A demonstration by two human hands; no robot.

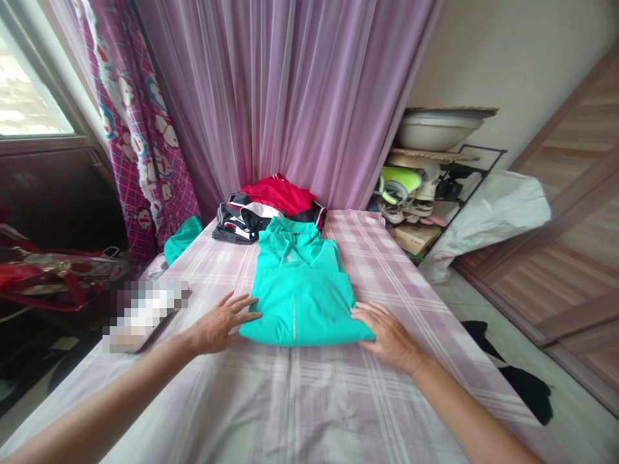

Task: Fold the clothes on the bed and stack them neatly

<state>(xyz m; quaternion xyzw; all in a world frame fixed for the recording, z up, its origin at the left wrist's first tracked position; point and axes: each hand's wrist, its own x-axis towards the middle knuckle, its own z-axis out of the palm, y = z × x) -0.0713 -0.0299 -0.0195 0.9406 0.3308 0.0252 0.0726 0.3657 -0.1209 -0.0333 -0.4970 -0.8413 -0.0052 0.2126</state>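
Note:
A turquoise long-collared top (309,290), folded into a neat block with its collar at the far end, lies on the plaid bedsheet in front of me. My left hand (220,324) is at its near left edge, fingers spread and fingertips touching the cloth. On the other side, my right hand (384,332) rests its outstretched fingers on the near right edge, the thumb by the corner. Neither hand grips the cloth. Behind the top sits a pile of red, black and white clothes (280,196).
A pixelated object (145,316) lies left on the plaid sheet (300,412). Another turquoise cloth (182,240) hangs at the left edge. Purple curtains (300,90) close off the back. At right stand a shoe rack (464,212), a white bag (503,212) and dark cloth (527,390) on the floor.

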